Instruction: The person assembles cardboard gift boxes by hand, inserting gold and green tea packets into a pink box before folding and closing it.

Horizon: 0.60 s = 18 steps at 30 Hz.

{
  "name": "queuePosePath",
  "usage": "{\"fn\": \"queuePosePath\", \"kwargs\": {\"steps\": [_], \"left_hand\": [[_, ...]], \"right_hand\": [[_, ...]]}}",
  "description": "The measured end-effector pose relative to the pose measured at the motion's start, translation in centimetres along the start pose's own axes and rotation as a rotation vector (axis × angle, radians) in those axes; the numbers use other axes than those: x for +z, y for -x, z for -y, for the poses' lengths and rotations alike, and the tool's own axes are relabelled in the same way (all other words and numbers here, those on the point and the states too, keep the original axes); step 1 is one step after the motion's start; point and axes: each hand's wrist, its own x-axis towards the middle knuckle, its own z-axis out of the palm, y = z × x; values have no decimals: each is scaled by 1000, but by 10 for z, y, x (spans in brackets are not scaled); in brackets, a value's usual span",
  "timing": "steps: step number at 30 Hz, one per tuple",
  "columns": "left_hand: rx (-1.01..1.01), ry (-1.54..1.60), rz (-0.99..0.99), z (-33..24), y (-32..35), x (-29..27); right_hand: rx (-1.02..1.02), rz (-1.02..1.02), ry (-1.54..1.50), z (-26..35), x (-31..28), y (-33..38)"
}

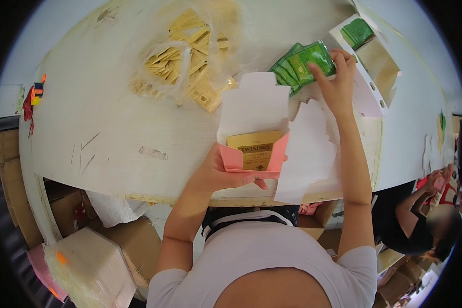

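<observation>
My left hand (213, 172) is wrapped round a small pink carton (233, 158) near the table's front edge. Its white-lined lid (254, 110) stands open and points away from me. Inside, a yellow tea sachet (256, 151) faces me; whether others lie behind it cannot be seen. Farther right, my right hand (339, 84) pinches the right end of a green tea sachet (313, 59), thumb on its face. That sachet tops a fanned pile of green ones (287, 72) on the table.
A clear plastic bag (226, 56) with many yellow sachets (203, 49) lies at the back. At the right stands a divided white box (369, 100) with green sachets in one compartment. Flat white card blanks (313, 149) lie beside the carton. Another person (416, 226) works at far right.
</observation>
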Motion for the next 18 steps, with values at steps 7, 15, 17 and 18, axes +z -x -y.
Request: {"fn": "queuePosePath", "kwargs": {"steps": [7, 15, 17, 18], "left_hand": [[51, -101, 30, -1, 6, 12], [338, -371, 212, -4, 1, 6], [355, -404, 237, -4, -1, 5], [347, -390, 229, -4, -1, 7]], "right_hand": [[59, -598, -928, 70, -69, 28], [-519, 148, -458, 120, -92, 44], [-520, 222, -368, 120, -92, 43], [-561, 314, -325, 121, -93, 37]]}}
